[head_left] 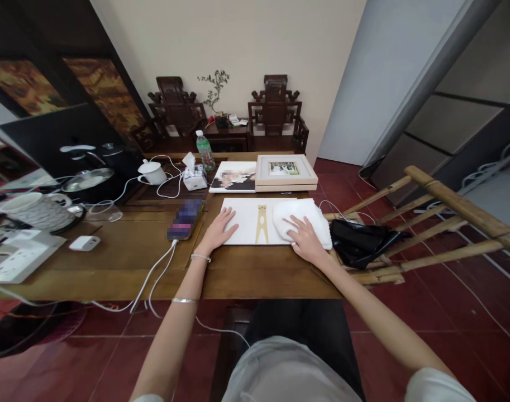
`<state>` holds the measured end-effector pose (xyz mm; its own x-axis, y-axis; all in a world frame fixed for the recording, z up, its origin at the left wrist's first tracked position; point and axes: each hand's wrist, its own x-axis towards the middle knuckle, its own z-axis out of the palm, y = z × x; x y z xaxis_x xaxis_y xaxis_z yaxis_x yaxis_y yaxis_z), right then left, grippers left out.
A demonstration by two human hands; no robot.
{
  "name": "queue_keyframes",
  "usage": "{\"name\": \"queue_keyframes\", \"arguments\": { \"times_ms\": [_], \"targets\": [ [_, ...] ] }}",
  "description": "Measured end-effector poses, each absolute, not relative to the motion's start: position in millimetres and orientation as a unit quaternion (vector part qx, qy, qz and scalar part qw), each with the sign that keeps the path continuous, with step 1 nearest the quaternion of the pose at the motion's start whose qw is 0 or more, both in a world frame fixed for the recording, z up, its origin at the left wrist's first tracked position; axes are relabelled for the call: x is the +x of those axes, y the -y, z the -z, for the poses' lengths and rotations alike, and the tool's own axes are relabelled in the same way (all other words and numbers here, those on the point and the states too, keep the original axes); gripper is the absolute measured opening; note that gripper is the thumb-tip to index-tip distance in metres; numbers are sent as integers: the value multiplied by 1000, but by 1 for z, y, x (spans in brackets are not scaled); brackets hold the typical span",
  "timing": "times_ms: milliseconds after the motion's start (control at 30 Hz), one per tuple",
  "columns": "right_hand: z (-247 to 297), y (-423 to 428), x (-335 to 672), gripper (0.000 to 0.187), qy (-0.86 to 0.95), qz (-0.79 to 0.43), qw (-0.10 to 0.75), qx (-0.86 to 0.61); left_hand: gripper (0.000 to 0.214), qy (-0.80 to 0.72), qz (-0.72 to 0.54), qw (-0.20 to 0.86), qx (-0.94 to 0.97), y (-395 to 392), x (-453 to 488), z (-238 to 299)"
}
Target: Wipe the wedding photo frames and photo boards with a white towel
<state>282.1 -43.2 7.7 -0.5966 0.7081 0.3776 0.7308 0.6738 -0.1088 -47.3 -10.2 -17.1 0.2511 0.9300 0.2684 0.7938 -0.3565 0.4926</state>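
Note:
A white rectangular board point(242, 223) lies flat on the wooden table in front of me. On its middle is a tan, A-shaped flat piece point(262, 224) with a round hole and two legs. My left hand point(218, 230) rests at the board's left edge, fingers spread, holding nothing. A folded white cloth point(285, 210) covers the right end of the board. My right hand point(305, 239) lies on the cloth with its fingers stretched out and apart, not wrapped around it.
Behind the board are a framed picture point(286, 173), a photo print point(233, 176), a tissue box point(195, 177) and a bottle point(204, 149). A phone point(185, 218) with a cable lies left. A black bag point(359, 243) sits on a bamboo chair point(447, 262) to the right.

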Motion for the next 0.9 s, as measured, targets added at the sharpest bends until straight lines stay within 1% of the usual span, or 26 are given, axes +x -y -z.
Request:
{"name": "queue_keyframes", "arguments": {
  "times_ms": [167, 267, 400, 567, 767, 900],
  "targets": [
    [-26, 52, 289, 40, 902, -6, 143, -407, 63, -547, -270, 132, 782, 7, -51, 20],
    [-34, 68, 290, 46, 917, -5, 114, -383, 58, -542, -284, 127, 781, 4, -51, 24],
    [-34, 74, 289, 46, 926, -4, 109, -362, 52, -540, -298, 121, 777, 2, -52, 28],
    [-30, 33, 284, 46, 920, 2, 117, -374, 52, -537, -297, 117, 781, 1, -52, 29],
    [-43, -30, 263, 44, 902, 14, 83, -424, 49, -539, -297, 121, 779, 2, -52, 28],
    [-47, -40, 256, 46, 892, 16, 84, -444, 50, -539, -311, 125, 772, 3, -51, 28]
  ]
}}
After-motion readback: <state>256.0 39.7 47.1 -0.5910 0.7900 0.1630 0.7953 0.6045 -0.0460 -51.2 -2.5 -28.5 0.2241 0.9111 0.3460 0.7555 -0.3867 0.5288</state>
